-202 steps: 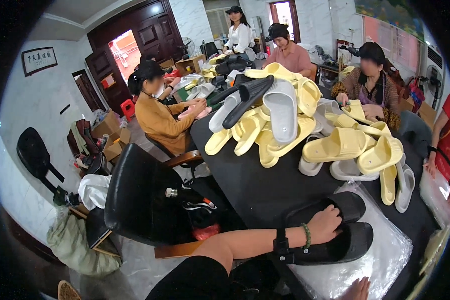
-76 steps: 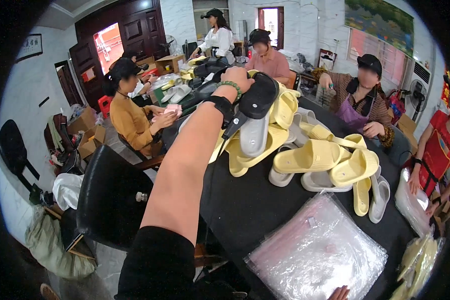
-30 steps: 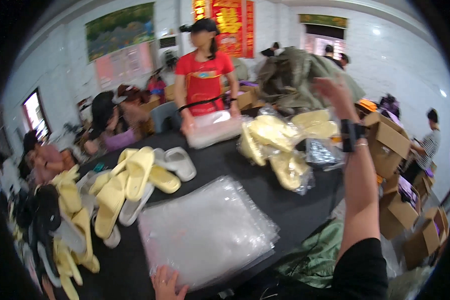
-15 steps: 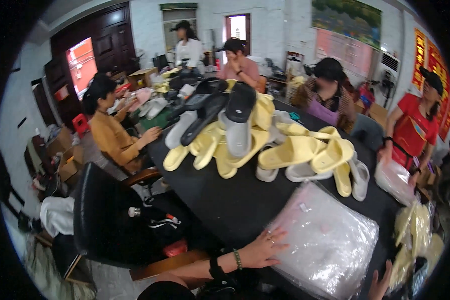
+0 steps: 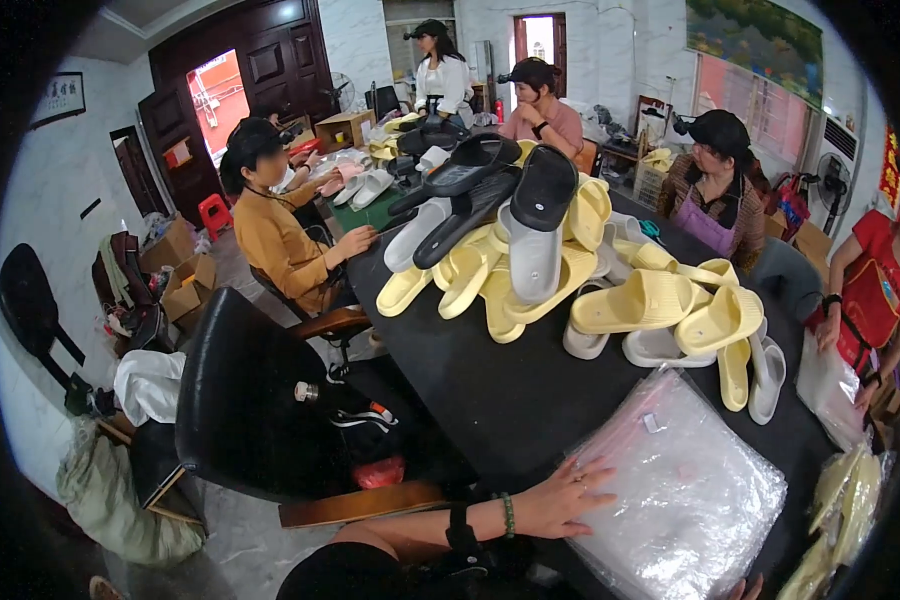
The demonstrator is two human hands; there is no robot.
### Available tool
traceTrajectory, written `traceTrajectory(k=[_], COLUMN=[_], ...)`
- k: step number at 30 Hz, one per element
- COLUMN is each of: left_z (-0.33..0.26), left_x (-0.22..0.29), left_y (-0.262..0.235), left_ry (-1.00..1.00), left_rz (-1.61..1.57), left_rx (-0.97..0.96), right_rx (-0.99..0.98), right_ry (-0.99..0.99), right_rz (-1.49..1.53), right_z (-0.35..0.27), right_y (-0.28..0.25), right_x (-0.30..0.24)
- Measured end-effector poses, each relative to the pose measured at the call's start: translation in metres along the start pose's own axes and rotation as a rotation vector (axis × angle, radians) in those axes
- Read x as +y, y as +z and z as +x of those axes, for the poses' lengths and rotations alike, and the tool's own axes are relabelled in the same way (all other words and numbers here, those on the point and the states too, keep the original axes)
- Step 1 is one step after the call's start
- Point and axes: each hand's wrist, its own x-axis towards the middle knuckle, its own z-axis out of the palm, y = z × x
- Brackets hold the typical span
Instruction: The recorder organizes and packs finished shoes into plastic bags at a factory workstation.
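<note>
My left hand (image 5: 570,497) lies with spread fingers on the left edge of a flat stack of clear plastic bags (image 5: 685,480) on the black table. At the lower edge of the picture only the fingertips of my right hand (image 5: 746,589) show, apart, beside the near edge of the bags; the rest of that hand is out of sight. Beyond the bags rises a pile of slide slippers: yellow ones (image 5: 635,303), grey ones (image 5: 536,262) and black ones (image 5: 544,188).
Yellow slippers in clear bags (image 5: 838,505) lie at the right edge. A person in red (image 5: 870,280) handles more clear bags (image 5: 830,392) there. Several other people sit or stand around the tables. A black chair (image 5: 270,400) stands at the left, beside the black table (image 5: 460,400).
The view has turned left, so the scene sits farther right. My left hand stays on the bags. My right hand has sunk mostly below the lower edge.
</note>
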Motion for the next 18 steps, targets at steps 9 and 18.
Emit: traceTrajectory(k=[9, 18], left_z=[-0.001, -0.012], left_x=[0.001, -0.028], left_y=[-0.002, -0.019], left_ry=[-0.004, -0.091], left_rz=[0.030, 0.027], left_rx=[0.002, 0.382], right_rx=[-0.157, 0.001], right_ry=[-0.015, -0.328], right_rz=[-0.087, 0.222], right_z=[0.004, 0.018], right_y=[-0.001, -0.002], right_x=[-0.020, -0.034])
